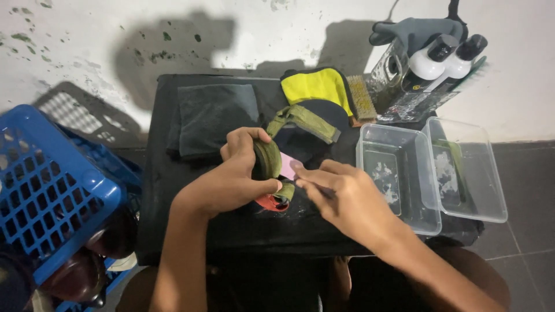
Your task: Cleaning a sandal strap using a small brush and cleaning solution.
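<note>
Centre of frame: left hand (240, 173) is clamping around an olive-green sandal (269, 159), holding it on edge over the black desk (173, 196). Right hand (347, 202) is pinching a thin dark tool (324, 190), its tip touching the sandal's red-edged sole. The sandal's green strap (306, 121) is trailing toward upper centre. Right of the hands, two clear plastic tubs (404, 173) are sitting side by side. Upper centre: yellow cloth (318, 86), brush (363, 97). Lower left: blue crate (52, 190).
</note>
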